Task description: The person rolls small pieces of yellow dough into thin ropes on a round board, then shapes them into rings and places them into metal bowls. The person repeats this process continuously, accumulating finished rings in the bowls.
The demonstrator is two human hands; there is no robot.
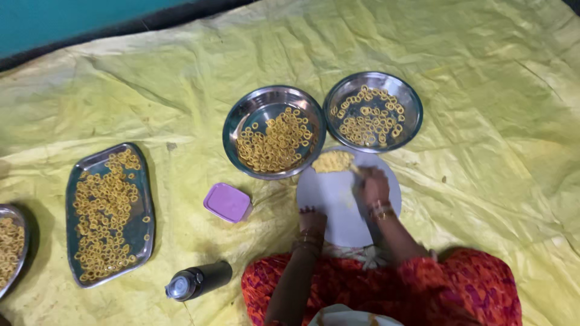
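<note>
A round white board (329,199) lies on the yellow sheet in front of my knees. A lump of yellow dough (332,161) sits at its far edge. My right hand (371,183) is pressed down on the board just right of the lump, fingers bent, with a thin tail of dough reaching toward it. Whether it grips a piece is unclear. My left hand (312,221) rests on the board's near left rim, fingertips down, holding nothing. Two round steel plates, the left plate (241,118) and the right plate (411,99), stand beyond the board with several small dough rings in them.
A rectangular steel tray (145,223) of rings lies at the left, and another plate (18,217) is cut off at the left edge. A purple lidded box (228,202) and a dark flask (198,281) lie near my left knee. The yellow sheet (483,169) covers the floor.
</note>
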